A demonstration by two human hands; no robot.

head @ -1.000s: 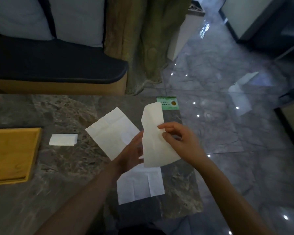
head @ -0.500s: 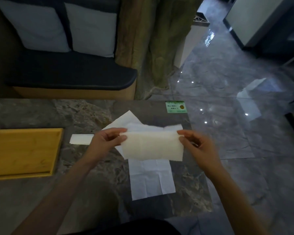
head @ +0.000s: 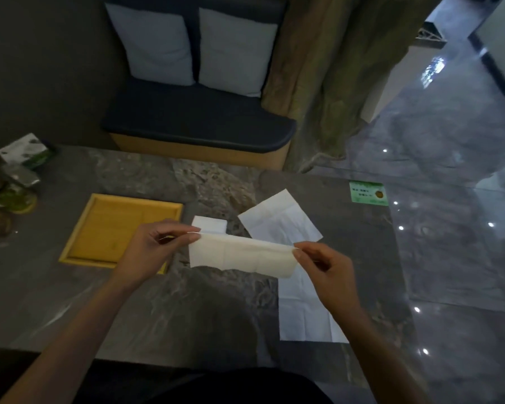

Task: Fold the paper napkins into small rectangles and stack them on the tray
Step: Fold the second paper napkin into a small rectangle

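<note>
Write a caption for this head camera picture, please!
Both hands, left hand and right hand, pinch a napkin beside the tray.

I see the dark marbled desk (head: 146,301) carrying a yellow tray (head: 105,228), a small folded napkin (head: 212,224) just beside it, two flat unfolded napkins (head: 280,220) (head: 303,316) to the right, a green card (head: 368,193) at the far corner, and green packets (head: 27,151) far left.

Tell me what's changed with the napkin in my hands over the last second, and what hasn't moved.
The held napkin went from hanging upright, pinched mostly by the right hand, to a horizontal folded strip. The left hand took hold of its left end, so both hands now pinch it taut above the table. The small folded napkin, two flat napkins and the tray stayed put.
</note>
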